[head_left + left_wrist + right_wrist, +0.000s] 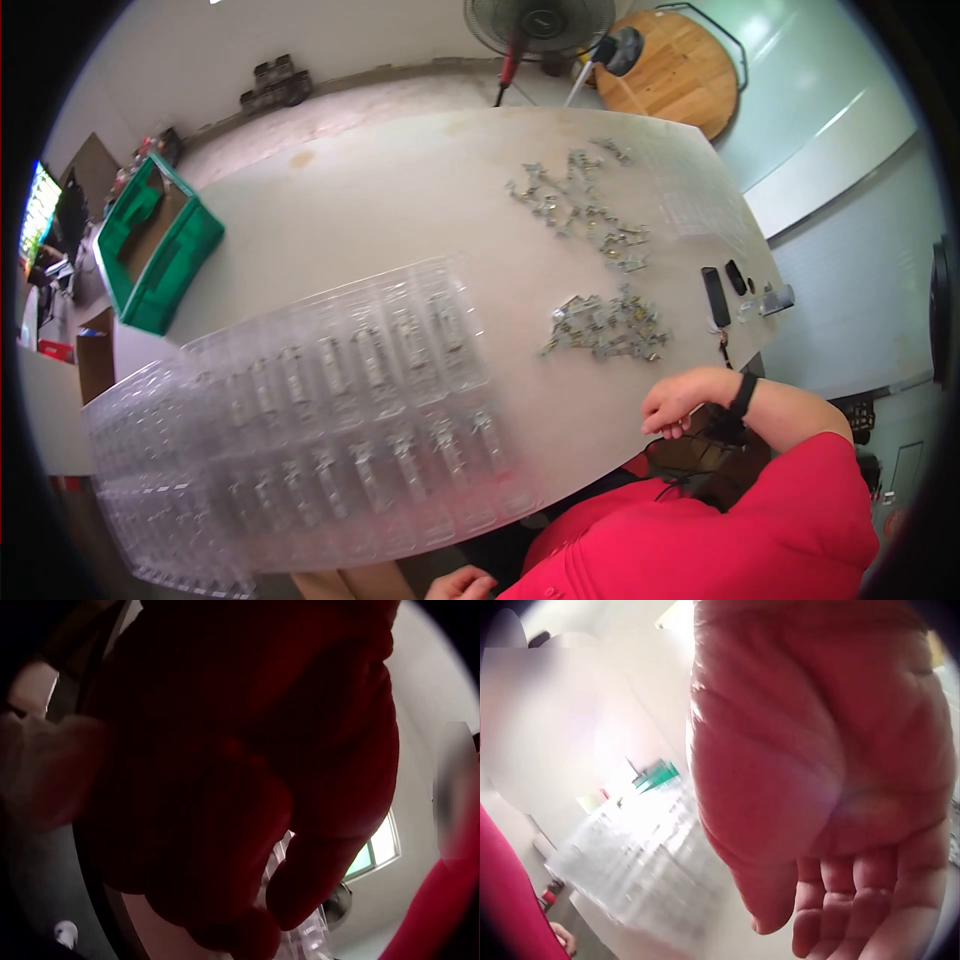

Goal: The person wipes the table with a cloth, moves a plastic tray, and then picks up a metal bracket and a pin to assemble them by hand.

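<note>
My right hand (683, 400) hovers by the table's near right edge, its fingers loosely bent. In the right wrist view its palm (780, 765) faces the camera and nothing shows in it. My left hand (462, 584) hangs low at the bottom of the head view, below the table edge, partly cut off. Dark in the left wrist view, the left hand (225, 787) has loosely bent fingers with no object visible in them. Clear plastic trays (395, 402) with small metal parts in their slots cover the near left. A pile of small metal fittings (605, 325) lies beyond my right hand.
A second scatter of fittings (580, 205) lies farther back. At the right are a black phone-like object (715, 297), a smaller black object (736, 277) and thin clear trays (700, 190). A green bin (185, 265) stands left; a fan (540, 25) stands behind the table.
</note>
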{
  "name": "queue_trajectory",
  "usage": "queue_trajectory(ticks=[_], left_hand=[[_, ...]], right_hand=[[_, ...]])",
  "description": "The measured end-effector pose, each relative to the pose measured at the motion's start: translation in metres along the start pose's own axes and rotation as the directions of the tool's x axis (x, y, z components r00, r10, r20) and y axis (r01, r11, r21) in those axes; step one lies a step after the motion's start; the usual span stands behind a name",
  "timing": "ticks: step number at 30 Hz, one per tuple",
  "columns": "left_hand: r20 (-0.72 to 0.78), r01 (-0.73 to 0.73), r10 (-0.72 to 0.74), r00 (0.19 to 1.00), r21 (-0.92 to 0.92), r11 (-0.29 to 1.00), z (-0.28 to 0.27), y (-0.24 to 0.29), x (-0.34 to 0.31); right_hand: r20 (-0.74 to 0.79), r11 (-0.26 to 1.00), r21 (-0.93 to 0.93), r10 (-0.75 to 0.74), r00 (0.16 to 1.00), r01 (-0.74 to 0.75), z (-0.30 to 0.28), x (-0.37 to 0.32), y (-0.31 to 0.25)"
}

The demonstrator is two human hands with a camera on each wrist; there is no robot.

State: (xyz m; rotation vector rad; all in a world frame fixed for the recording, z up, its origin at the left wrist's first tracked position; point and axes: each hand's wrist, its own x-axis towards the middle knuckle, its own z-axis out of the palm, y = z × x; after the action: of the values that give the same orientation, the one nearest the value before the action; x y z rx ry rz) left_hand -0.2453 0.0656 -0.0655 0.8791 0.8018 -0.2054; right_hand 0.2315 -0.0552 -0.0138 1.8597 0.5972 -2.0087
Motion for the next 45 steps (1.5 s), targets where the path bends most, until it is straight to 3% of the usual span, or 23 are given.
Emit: queue_trajectory(ticks=[2, 4, 7, 10, 12, 13, 17, 19, 22, 24, 25, 26, 27, 28, 29, 30, 31, 33, 38, 40, 41, 43, 45], left_hand=[[0.077, -0.114, 0.107, 0.991, 0.091, 0.989, 0.021, 0.001, 0.039], [0.141, -0.129, 0.121, 0.983, 0.053, 0.99, 0.037, 0.002, 0.066], [0.12, -0.251, 0.235, 0.964, 0.137, 0.958, 0.054, -0.016, 0.106], [-0.01, -0.39, 0.44, 0.898, 0.443, 0.807, 0.073, -0.038, 0.14], [-0.037, -0.403, 0.449, 0.893, 0.378, 0.833, 0.081, -0.06, 0.164], [-0.064, -0.404, 0.445, 0.893, 0.319, 0.857, 0.085, -0.068, 0.174], [-0.236, -0.464, 0.558, 0.796, 0.354, 0.812, 0.101, -0.051, 0.178], [-0.289, -0.53, 0.652, 0.701, 0.4, 0.748, 0.108, -0.039, 0.175], [-0.35, -0.479, 0.642, 0.682, 0.449, 0.754, 0.111, -0.048, 0.182], [-0.529, -0.555, 0.62, 0.579, 0.301, 0.775, 0.115, -0.059, 0.199], [-0.538, -0.538, 0.622, 0.569, 0.328, 0.776, 0.122, -0.055, 0.199], [-0.578, -0.548, 0.623, 0.526, 0.33, 0.769, 0.129, -0.048, 0.198], [-0.615, -0.561, 0.629, 0.476, 0.338, 0.756, 0.134, -0.042, 0.196], [-0.621, -0.546, 0.641, 0.451, 0.376, 0.749, 0.137, -0.041, 0.197], [-0.647, -0.542, 0.625, 0.438, 0.364, 0.757, 0.138, -0.04, 0.199], [-0.672, -0.543, 0.607, 0.424, 0.348, 0.764, 0.139, -0.039, 0.2], [-0.68, -0.567, 0.611, 0.406, 0.336, 0.752, 0.145, -0.034, 0.198], [-0.692, -0.567, 0.632, 0.349, 0.381, 0.73, 0.148, -0.036, 0.2], [-0.706, -0.555, 0.669, 0.232, 0.468, 0.687, 0.143, -0.048, 0.217], [-0.538, -0.272, 0.843, 0.029, 0.807, 0.524, 0.141, -0.054, 0.228], [-0.54, -0.269, 0.842, 0.02, 0.808, 0.524, 0.149, -0.053, 0.23], [-0.236, 0.199, 0.972, -0.013, 0.952, 0.234, 0.17, -0.051, 0.235], [-0.289, 0.231, 0.957, -0.03, 0.929, 0.288, 0.172, -0.051, 0.238]], right_hand=[[-0.01, 0.996, -0.075, 0.056, 0.998, -0.057, 0.001, 0.032, 0.031], [-0.018, 0.98, -0.161, 0.113, 0.993, -0.114, -0.006, 0.053, 0.059], [-0.011, 0.932, -0.312, 0.19, 0.982, -0.184, -0.017, 0.082, 0.098], [-0.001, 0.9, -0.348, 0.279, 0.96, -0.262, -0.028, 0.112, 0.141], [0.14, 0.9, -0.389, 0.271, 0.953, -0.199, -0.034, 0.133, 0.168], [0.128, 0.896, -0.394, 0.273, 0.954, -0.203, -0.037, 0.135, 0.171], [0.16, 0.886, -0.451, 0.196, 0.967, -0.105, -0.032, 0.126, 0.161], [0.149, 0.878, -0.476, 0.135, 0.98, -0.049, -0.034, 0.119, 0.155], [0.141, 0.877, -0.48, 0.047, 0.989, 0.027, -0.032, 0.115, 0.16], [0.06, 0.872, -0.47, -0.121, 0.991, 0.135, -0.027, 0.114, 0.172], [0.076, 0.865, -0.473, -0.151, 0.986, 0.169, -0.02, 0.107, 0.176], [-0.077, 0.765, -0.603, -0.337, 0.938, 0.226, -0.011, 0.098, 0.18], [-0.202, 0.649, -0.723, -0.529, 0.824, 0.239, -0.005, 0.093, 0.185], [-0.189, 0.629, -0.728, -0.567, 0.802, 0.273, 0.002, 0.096, 0.197], [-0.328, 0.572, -0.764, -0.743, 0.584, 0.299, 0.013, 0.103, 0.214], [-0.432, 0.519, -0.799, -0.847, 0.31, 0.305, 0.022, 0.109, 0.226], [-0.418, 0.497, -0.805, -0.863, 0.284, 0.324, 0.027, 0.113, 0.232], [-0.433, 0.414, -0.844, -0.901, 0.023, 0.341, 0.032, 0.117, 0.244], [-0.337, 0.232, -0.875, -0.922, -0.189, 0.426, 0.029, 0.116, 0.26], [-0.286, 0.161, -0.885, -0.928, -0.238, 0.437, 0.027, 0.121, 0.267], [-0.279, 0.146, -0.882, -0.928, -0.247, 0.447, 0.025, 0.122, 0.269], [-0.271, 0.11, -0.867, -0.923, -0.275, 0.486, 0.023, 0.12, 0.268], [-0.265, 0.092, -0.855, -0.924, -0.277, 0.51, 0.021, 0.123, 0.269]])
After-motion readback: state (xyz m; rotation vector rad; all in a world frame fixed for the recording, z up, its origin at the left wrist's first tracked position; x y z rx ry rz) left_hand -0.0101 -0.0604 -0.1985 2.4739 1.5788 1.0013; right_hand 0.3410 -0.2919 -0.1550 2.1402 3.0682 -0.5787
